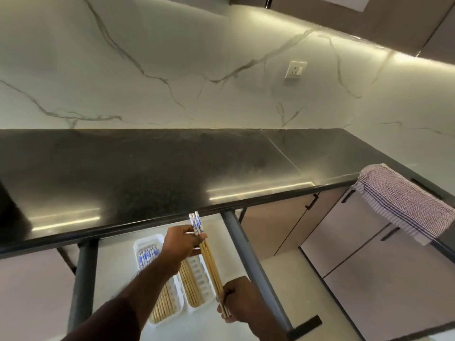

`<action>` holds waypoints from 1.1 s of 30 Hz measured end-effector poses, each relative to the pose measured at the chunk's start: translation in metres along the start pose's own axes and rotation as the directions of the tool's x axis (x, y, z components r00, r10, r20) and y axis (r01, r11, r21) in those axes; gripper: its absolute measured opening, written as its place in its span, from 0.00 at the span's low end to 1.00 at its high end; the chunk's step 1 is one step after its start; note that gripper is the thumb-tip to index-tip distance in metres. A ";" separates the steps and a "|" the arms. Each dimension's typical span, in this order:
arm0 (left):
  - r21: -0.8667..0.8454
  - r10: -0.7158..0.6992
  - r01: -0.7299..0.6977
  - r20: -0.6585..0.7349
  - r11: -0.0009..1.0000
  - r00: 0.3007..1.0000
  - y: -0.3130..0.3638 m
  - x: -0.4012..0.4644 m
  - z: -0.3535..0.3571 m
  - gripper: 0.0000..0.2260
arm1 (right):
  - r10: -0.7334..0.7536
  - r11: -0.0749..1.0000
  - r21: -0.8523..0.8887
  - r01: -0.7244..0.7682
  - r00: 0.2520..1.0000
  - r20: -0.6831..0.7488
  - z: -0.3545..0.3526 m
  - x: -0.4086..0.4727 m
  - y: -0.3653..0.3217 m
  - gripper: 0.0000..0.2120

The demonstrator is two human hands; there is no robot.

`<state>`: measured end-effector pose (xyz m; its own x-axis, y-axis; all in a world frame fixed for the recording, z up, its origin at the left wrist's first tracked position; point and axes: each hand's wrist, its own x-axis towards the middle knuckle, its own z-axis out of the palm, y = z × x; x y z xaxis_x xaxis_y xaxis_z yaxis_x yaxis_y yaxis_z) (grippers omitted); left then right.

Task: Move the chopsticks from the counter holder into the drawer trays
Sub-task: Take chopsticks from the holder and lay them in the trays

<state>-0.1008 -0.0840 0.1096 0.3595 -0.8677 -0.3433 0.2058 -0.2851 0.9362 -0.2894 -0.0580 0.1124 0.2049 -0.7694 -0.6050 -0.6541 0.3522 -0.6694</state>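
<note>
A small bundle of wooden chopsticks with blue-and-white patterned tops hangs over the open drawer. My left hand grips the bundle near its patterned end. My right hand pinches the thin tips at the lower end. Below, two white plastic trays lie side by side in the drawer: the left tray holds several chopsticks, and the right tray holds several along its left side. The counter holder is not in view.
The black granite counter runs across the view above the drawer. A striped cloth hangs over the counter edge at the right. The drawer's dark side rails flank the trays. Beige cabinet doors stand to the right.
</note>
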 end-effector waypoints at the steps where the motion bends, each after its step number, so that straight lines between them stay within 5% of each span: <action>1: 0.014 -0.034 0.034 0.008 0.999 0.999 -0.007 0.012 -0.001 0.06 | 0.027 1.000 -0.015 -0.026 1.000 0.008 0.002 0.011 -0.001 0.14; 6: 0.054 -0.184 0.183 0.019 0.982 0.983 -0.039 0.048 -0.002 0.07 | 0.114 0.982 -0.154 -0.111 0.993 0.012 0.009 0.057 -0.004 0.06; 17: 0.172 -0.326 0.342 -0.115 0.924 0.938 -0.090 0.089 0.004 0.09 | 0.168 0.910 -0.387 -0.150 0.986 0.013 0.038 0.133 -0.002 0.09; 25: 0.514 -0.222 0.229 -0.076 0.827 0.972 -0.116 0.107 0.008 0.07 | 0.105 0.869 -0.485 -0.099 0.994 -0.016 0.055 0.161 0.007 0.09; 33: 0.751 -0.156 0.060 0.057 0.658 0.986 -0.132 0.118 0.009 0.20 | -0.021 0.823 -0.568 -0.022 0.997 -0.069 0.074 0.167 0.018 0.16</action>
<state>-0.0937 -0.1521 -0.0538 0.2704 -0.8347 -0.4797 -0.5264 -0.5454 0.6522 -0.2137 -0.1406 -0.0323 0.1679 -0.8112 -0.5602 -0.9563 0.0040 -0.2923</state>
